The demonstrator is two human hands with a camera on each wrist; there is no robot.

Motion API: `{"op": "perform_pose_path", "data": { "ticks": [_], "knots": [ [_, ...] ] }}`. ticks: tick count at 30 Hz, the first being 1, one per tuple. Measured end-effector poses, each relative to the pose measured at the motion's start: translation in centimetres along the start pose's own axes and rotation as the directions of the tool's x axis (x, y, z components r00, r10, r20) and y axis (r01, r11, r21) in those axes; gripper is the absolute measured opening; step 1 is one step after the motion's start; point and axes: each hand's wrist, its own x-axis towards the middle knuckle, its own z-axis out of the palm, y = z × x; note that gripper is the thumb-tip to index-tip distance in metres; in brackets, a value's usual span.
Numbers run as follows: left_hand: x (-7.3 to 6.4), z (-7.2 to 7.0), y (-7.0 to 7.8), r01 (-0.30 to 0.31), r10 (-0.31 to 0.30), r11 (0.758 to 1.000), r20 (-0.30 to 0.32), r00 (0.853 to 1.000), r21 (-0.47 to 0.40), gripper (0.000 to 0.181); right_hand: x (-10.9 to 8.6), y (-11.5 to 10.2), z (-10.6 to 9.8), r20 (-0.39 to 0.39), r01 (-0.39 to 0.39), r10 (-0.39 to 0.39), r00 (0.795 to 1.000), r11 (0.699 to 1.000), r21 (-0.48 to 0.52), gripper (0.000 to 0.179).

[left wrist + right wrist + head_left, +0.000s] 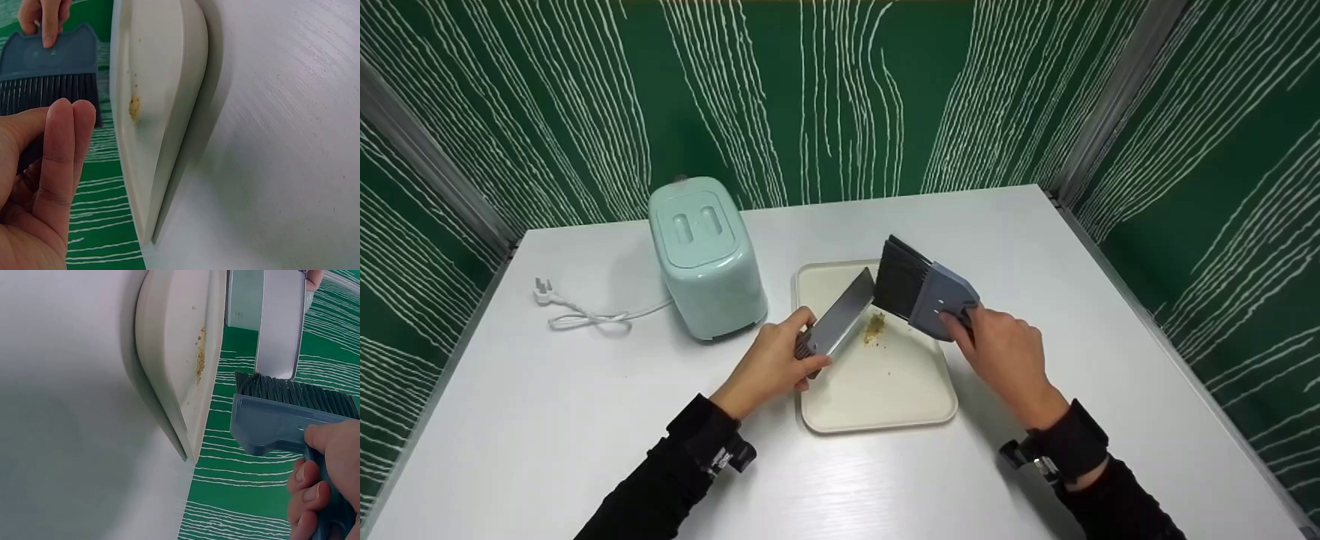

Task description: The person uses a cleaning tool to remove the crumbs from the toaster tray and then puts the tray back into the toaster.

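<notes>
Our left hand (776,361) pinches the thin pan (842,311) at its dark end (804,346); likely light, stiff. Our right hand (1009,352) grips the brush (942,298) by its handle (333,506); bristles (900,279) probably flex.

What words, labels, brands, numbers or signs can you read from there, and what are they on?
None can be read.
Toaster: a small mark in the right wrist view, too small and blurred to read.
Brush, dustpan, tray: no lettering I can make out.
</notes>
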Motion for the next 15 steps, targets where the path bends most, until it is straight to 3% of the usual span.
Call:
{"op": "perform_pose_path", "data": {
  "ticks": [8,15],
  "knots": [
    [0.06,0.07,-0.07,-0.01,0.01,0.999,-0.007,1.0,0.036,0.039,-0.2,-0.12,-0.07,0.085,-0.043,0.039,0.996,0.998,0.043,0.044],
    [0.16,0.05,-0.16,-0.026,0.027,0.996,-0.019,0.999,0.088,0.039,0.04,0.37,-0.78,0.189,-0.13,0.103,0.977,0.982,0.14,0.042]
  ]
}}
